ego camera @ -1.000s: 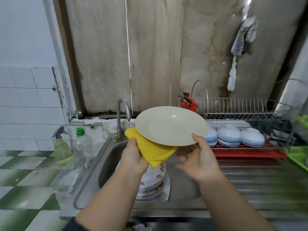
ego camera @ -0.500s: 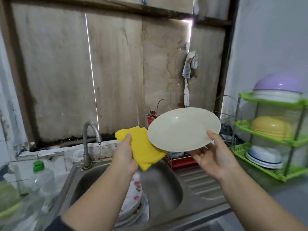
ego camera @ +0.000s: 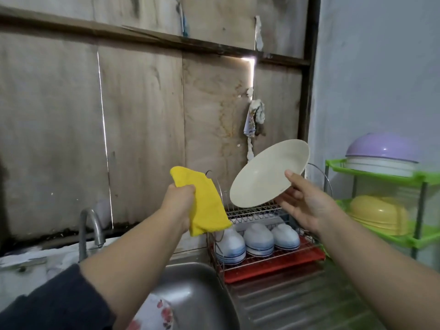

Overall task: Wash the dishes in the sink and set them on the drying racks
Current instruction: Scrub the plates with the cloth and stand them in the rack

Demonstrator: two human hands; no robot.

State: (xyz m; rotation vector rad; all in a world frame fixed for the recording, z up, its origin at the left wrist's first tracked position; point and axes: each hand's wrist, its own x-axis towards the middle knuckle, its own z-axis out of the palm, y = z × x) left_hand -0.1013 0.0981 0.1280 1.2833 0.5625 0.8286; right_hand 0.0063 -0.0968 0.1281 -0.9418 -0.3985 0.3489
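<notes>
My right hand (ego camera: 306,206) holds a cream plate (ego camera: 266,173) by its lower right rim, thumb on the face, tilted up above the metal dish rack (ego camera: 269,258). A folded yellow cloth (ego camera: 204,206) hangs from the grip of my left hand (ego camera: 179,206), which is raised left of the plate and apart from it. Below my left arm, the steel sink (ego camera: 202,294) holds floral plates (ego camera: 154,315), mostly hidden by the arm.
The rack's lower tier carries upturned white and blue bowls (ego camera: 258,239) over a red tray (ego camera: 273,267). A green shelf rack (ego camera: 381,172) at right holds purple and yellow bowls. The faucet (ego camera: 91,232) stands left of the sink. The ribbed drainboard (ego camera: 297,303) lies in front.
The view swung right and up. The plate moved right and tilted upward, away from the cloth. My left hand lifted with the cloth and no longer touches the plate.
</notes>
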